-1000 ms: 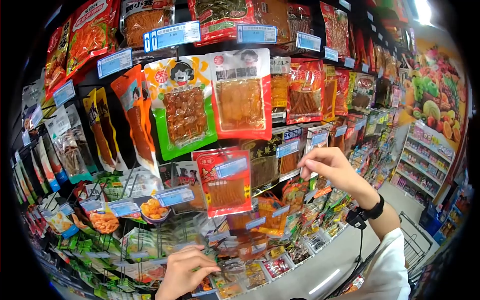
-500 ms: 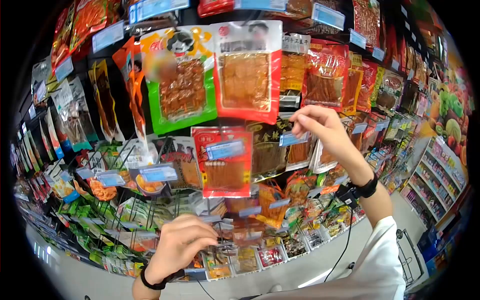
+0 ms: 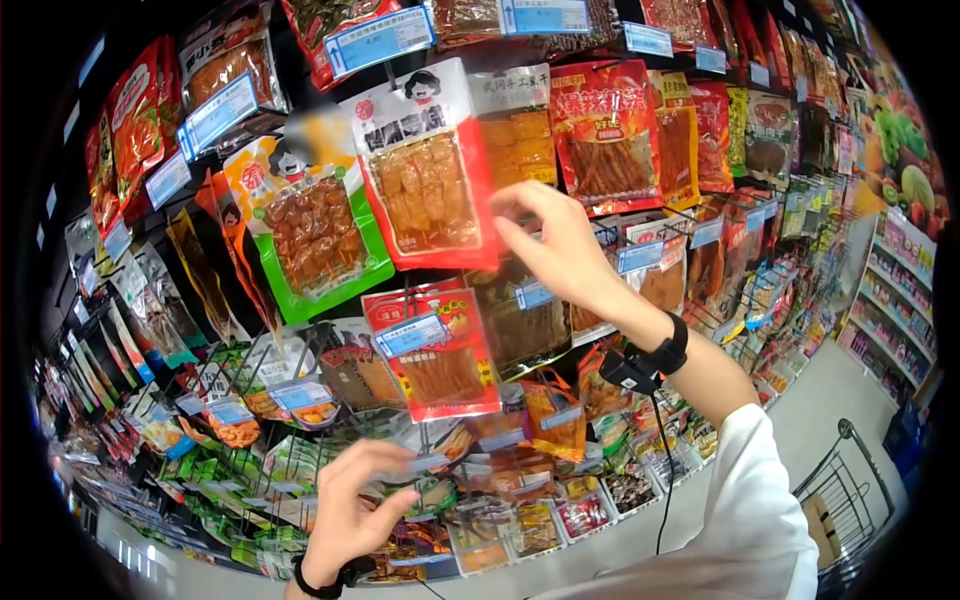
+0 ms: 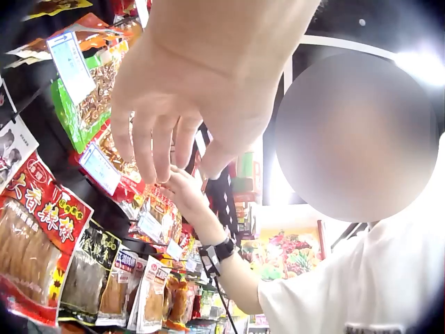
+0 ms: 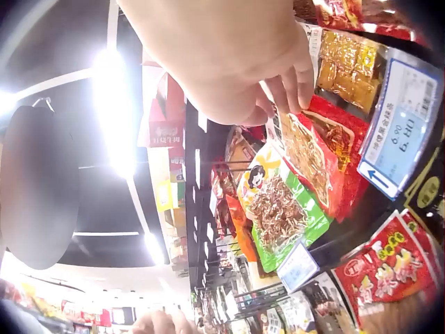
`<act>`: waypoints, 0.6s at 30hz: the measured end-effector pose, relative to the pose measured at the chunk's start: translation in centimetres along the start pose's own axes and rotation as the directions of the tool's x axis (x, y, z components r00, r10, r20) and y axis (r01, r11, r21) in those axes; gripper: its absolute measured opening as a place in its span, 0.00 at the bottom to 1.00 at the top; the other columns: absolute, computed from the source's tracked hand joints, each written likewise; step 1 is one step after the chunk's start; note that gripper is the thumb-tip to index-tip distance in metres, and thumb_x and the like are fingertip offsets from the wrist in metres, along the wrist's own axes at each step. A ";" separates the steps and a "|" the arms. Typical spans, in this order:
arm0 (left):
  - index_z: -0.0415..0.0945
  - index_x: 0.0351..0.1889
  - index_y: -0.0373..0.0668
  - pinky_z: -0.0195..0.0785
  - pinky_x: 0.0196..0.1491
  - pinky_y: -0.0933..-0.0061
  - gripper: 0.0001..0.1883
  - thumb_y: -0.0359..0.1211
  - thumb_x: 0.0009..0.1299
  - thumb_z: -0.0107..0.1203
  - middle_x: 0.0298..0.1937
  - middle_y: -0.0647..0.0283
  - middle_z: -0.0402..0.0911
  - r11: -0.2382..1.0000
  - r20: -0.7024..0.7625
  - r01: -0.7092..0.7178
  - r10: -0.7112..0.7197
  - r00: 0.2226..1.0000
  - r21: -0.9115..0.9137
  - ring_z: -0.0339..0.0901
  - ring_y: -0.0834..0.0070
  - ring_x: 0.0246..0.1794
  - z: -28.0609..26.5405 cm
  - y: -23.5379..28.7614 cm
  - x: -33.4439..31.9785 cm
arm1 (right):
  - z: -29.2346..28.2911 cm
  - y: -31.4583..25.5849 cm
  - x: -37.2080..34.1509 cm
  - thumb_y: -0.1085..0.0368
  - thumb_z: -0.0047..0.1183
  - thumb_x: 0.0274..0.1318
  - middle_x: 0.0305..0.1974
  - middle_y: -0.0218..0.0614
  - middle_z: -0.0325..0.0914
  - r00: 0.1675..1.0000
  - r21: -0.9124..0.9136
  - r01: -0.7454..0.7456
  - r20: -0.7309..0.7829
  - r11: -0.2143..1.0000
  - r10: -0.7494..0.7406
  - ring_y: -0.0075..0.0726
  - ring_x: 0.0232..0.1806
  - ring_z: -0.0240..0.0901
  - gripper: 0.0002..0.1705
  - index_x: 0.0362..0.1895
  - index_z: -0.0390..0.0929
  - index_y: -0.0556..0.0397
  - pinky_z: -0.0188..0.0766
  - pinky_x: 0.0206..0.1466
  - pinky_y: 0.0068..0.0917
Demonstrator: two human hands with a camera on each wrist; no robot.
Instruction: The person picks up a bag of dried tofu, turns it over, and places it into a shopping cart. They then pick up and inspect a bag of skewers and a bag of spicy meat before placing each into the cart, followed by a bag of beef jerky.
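My right hand [image 3: 555, 245] reaches the right edge of a hanging red-and-white packet [image 3: 425, 180], its fingers loosely bent and fingertips against that edge. Whether they pinch it is unclear. The right wrist view shows the same hand [image 5: 226, 62] above the packet [image 5: 309, 156]. A green-edged packet [image 3: 315, 235] hangs to the left, partly overlapped. Below hangs a red packet [image 3: 435, 355] behind a price tag. My left hand [image 3: 350, 510] is low before the racks, thumb and fingers apart, holding nothing; the left wrist view shows it [image 4: 198, 90] with fingers relaxed.
Hooks with price tags [image 3: 380, 40] and hanging snack packets [image 3: 610, 135] line the rack. Small open bins [image 3: 585, 515] stand along its bottom. A wire cart [image 3: 845, 485] stands at the right, with a white shelf unit [image 3: 895, 295] beyond.
The right hand has moved left to the red-and-white packet's edge. The left hand's thumb has spread from its fingers. The head view has tilted, and the red-and-white packet overlaps the green-edged one more.
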State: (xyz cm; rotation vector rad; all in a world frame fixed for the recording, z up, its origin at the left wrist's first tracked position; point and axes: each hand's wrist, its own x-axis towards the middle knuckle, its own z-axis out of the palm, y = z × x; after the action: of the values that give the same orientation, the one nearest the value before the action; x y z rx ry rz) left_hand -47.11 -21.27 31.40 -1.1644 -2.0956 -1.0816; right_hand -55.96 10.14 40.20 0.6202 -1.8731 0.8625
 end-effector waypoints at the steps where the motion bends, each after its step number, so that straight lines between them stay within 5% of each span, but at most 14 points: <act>1: 0.75 0.26 0.35 0.70 0.39 0.69 0.16 0.39 0.69 0.55 0.32 0.54 0.81 0.995 0.128 -0.091 0.085 0.988 0.039 0.80 0.64 0.36 -1.1 -1.8 -0.7 | 0.4 0.7 0.1 0.68 0.54 0.58 0.44 0.41 0.78 1.000 -0.014 0.007 -0.029 1.000 -0.008 0.36 0.42 0.78 0.14 0.48 0.77 0.58 0.74 0.43 0.28; 4: 0.76 0.29 0.34 0.70 0.41 0.70 0.12 0.35 0.67 0.54 0.36 0.54 0.82 0.988 0.098 0.144 -0.138 0.986 -0.061 0.80 0.62 0.39 -1.6 -2.2 -1.5 | 1.1 1.7 0.6 0.69 0.54 0.58 0.49 0.40 0.76 0.998 0.007 -0.015 -0.056 1.000 0.016 0.31 0.44 0.77 0.17 0.53 0.73 0.59 0.75 0.41 0.27; 5: 0.76 0.30 0.32 0.70 0.43 0.71 0.08 0.30 0.66 0.55 0.38 0.54 0.82 0.985 0.090 0.170 -0.168 0.982 -0.015 0.80 0.62 0.39 -1.9 -0.8 -0.9 | 1.3 1.9 0.7 0.67 0.55 0.57 0.50 0.44 0.76 0.997 0.060 -0.049 -0.049 0.997 0.052 0.36 0.44 0.78 0.21 0.54 0.71 0.60 0.76 0.44 0.30; 8: 0.76 0.31 0.33 0.70 0.44 0.70 0.05 0.26 0.64 0.56 0.38 0.54 0.82 0.996 -0.111 0.091 -0.090 0.990 0.003 0.80 0.63 0.39 -0.9 0.4 -0.1 | 1.8 2.0 0.9 0.65 0.56 0.57 0.49 0.50 0.77 0.992 0.110 -0.111 -0.047 0.988 0.116 0.41 0.45 0.79 0.26 0.58 0.67 0.61 0.77 0.46 0.33; 13: 0.74 0.21 0.35 0.70 0.42 0.69 0.10 0.26 0.65 0.55 0.29 0.57 0.81 1.000 -0.060 -0.017 0.017 0.998 0.006 0.80 0.65 0.36 -2.3 -1.0 -1.1 | 2.8 1.9 1.6 0.63 0.58 0.58 0.43 0.48 0.80 0.986 0.111 -0.143 -0.073 0.983 0.152 0.40 0.41 0.80 0.27 0.58 0.66 0.60 0.76 0.44 0.34; 16: 0.75 0.26 0.35 0.69 0.42 0.68 0.08 0.27 0.67 0.53 0.31 0.57 0.81 0.998 -0.022 0.024 -0.026 0.999 -0.054 0.80 0.65 0.37 -3.1 -1.8 -2.1 | 3.5 1.7 2.0 0.62 0.59 0.57 0.41 0.49 0.81 0.981 0.105 -0.182 -0.051 0.978 0.188 0.41 0.41 0.81 0.27 0.57 0.68 0.61 0.77 0.44 0.34; 18: 0.75 0.30 0.35 0.70 0.42 0.68 0.06 0.28 0.68 0.52 0.33 0.57 0.81 0.998 -0.120 0.049 -0.054 0.991 -0.042 0.80 0.65 0.37 -2.6 -0.4 -1.7 | 4.2 2.0 2.4 0.60 0.60 0.56 0.40 0.50 0.82 0.978 0.079 -0.193 -0.065 0.978 0.198 0.43 0.41 0.82 0.27 0.55 0.70 0.62 0.77 0.45 0.34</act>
State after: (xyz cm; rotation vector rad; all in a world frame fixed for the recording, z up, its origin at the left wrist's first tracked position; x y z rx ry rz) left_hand -46.46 -24.33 31.45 -1.0406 -2.0297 -1.1914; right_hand -60.67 7.96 40.53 0.4463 -1.8649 1.0708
